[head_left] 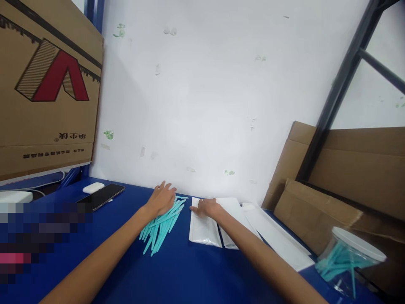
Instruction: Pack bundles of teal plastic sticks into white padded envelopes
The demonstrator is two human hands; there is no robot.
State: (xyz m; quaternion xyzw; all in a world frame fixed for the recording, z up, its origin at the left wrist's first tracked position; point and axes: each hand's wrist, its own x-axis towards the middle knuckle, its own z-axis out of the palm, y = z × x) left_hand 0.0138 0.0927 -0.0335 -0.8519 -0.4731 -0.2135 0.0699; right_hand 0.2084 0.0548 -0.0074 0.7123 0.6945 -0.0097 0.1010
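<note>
On the blue tabletop (183, 274) lies a loose pile of thin teal sticks (164, 223), fanned toward me. My left hand (163, 199) is over the far end of this pile, fingers spread and no stick visibly gripped. To its right, my right hand (205, 207) rests on the upper part of a flat white packet (204, 234), its thumb out to the left; its other fingers are partly hidden and slightly blurred. A second white packet (232, 207) lies beside the first, partly under my right forearm. Further right are more flat white packets (281, 240).
A lidded clear jar (348, 261) holding teal sticks stands at the right front. Folded cardboard (322, 207) leans by a dark metal frame (335, 93). A phone (104, 196) and a white case (93, 188) lie left, below a large carton (50, 93). A white wall (196, 105) rises behind.
</note>
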